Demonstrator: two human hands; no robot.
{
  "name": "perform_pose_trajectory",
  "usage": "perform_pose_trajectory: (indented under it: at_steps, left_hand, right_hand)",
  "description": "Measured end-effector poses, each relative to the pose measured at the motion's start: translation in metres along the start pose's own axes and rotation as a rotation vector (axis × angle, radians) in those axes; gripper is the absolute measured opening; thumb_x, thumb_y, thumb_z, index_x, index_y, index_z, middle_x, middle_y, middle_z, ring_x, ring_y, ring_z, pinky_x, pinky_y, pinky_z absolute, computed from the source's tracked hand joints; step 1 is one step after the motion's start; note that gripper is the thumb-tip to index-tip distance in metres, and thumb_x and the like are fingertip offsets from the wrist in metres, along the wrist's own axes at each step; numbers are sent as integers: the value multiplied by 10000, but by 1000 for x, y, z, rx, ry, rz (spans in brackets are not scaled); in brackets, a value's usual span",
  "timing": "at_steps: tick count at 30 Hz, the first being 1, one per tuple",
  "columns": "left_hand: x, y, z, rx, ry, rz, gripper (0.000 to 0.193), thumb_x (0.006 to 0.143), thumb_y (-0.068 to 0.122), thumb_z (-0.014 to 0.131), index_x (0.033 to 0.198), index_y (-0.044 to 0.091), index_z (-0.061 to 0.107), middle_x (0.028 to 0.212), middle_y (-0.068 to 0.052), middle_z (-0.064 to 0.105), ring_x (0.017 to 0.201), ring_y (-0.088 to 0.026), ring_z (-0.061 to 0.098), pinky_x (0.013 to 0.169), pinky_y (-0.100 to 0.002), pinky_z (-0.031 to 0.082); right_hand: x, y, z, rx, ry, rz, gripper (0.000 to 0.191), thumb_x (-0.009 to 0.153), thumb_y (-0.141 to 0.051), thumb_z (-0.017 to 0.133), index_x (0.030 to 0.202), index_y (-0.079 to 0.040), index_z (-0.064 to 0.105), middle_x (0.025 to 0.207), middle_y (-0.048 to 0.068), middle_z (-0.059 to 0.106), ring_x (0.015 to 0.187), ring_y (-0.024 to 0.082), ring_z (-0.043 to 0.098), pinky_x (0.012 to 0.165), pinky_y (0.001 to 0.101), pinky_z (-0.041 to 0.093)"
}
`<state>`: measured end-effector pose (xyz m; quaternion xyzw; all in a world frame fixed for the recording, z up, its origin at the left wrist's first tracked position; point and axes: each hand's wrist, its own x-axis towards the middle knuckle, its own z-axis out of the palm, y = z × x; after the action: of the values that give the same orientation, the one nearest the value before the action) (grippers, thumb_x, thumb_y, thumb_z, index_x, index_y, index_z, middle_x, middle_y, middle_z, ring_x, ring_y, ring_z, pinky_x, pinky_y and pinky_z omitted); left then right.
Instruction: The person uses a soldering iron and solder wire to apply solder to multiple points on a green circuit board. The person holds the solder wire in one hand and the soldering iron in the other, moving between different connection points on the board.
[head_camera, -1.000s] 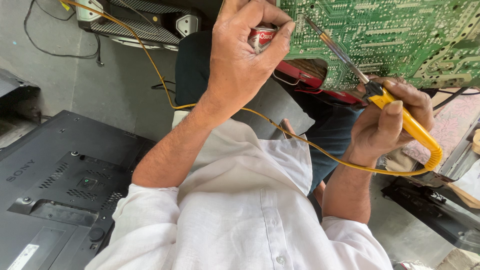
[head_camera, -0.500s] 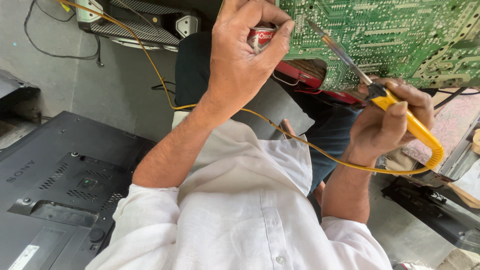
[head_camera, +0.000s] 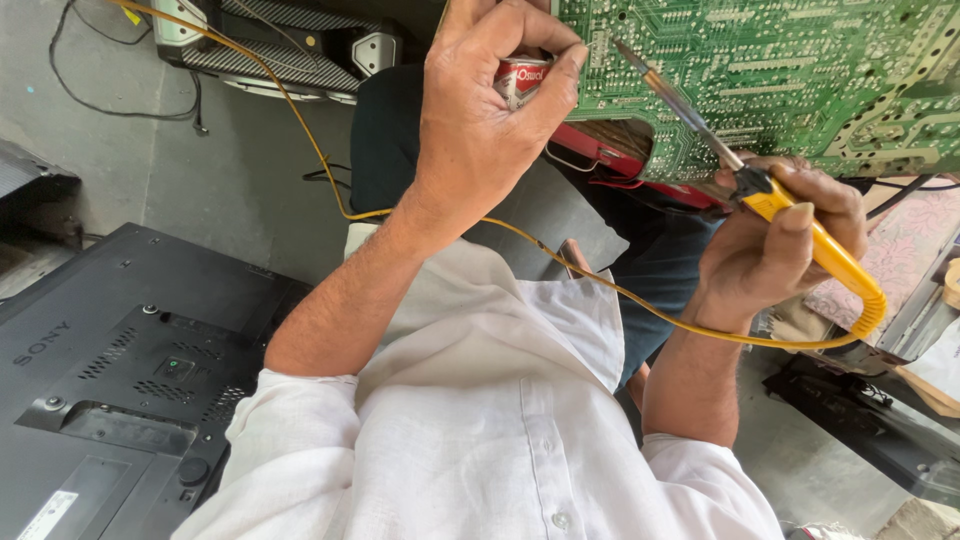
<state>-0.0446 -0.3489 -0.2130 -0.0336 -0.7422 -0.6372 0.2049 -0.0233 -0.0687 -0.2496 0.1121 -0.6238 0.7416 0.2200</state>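
Left hand (head_camera: 480, 120) pinches a small red tin (head_camera: 520, 78) against the green circuit board (head_camera: 780, 70), right hand (head_camera: 770, 250) wraps the yellow soldering iron (head_camera: 800, 225), above grey concrete floor (head_camera: 230, 190) beside a black TV back (head_camera: 110, 370).

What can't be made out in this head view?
- Small red-and-white container: mostly covered by the left hand; its shape and any opening are hidden.
- Green circuit board: cut off by the top and right edges.
- Soldering iron tip: too fine to tell whether it touches the board.
- Right hand: its grip hides the middle of the yellow handle.
- Black TV back panel: cut off at left and bottom.
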Motion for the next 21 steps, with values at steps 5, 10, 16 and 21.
perform_pose_trajectory:
  at_steps: [5, 10, 16, 21]
  left_hand:
    - [-1, 0, -1, -41, -2, -11, 65, 993, 32, 773, 1005, 28, 709, 1081, -42, 584, 917, -127, 617, 791, -279, 532]
    - [-1, 0, 0, 13, 15, 11, 80, 982, 29, 787, 992, 37, 709, 1065, -42, 586, 914, -144, 613, 797, -282, 518]
    - [-1, 0, 0, 20, 15, 23, 85, 975, 23, 792, 992, 38, 710, 1031, -44, 589, 922, -148, 615, 807, -283, 519]
    - [-1, 0, 1, 20, 15, 16, 85, 972, 24, 795, 992, 37, 713, 1067, -45, 589, 922, -145, 617, 800, -281, 526]
  right_hand:
    - [0, 2, 0, 9, 18, -32, 294, 1049, -172, 688, 1162, 61, 547, 1074, 205, 644, 871, 323, 687, 713, 453, 655]
    - [2, 1, 2, -23, -33, -51, 279, 1058, -167, 672, 1143, 72, 554, 1046, 214, 651, 833, 331, 692, 697, 439, 645]
    - [4, -1, 6, -24, -52, -47, 292, 1057, -174, 677, 1125, 82, 556, 1015, 227, 652, 792, 344, 698, 682, 432, 643]
    - [3, -3, 7, -17, -49, -24, 300, 1057, -173, 686, 1125, 91, 560, 1000, 245, 662, 796, 345, 703, 698, 435, 648]
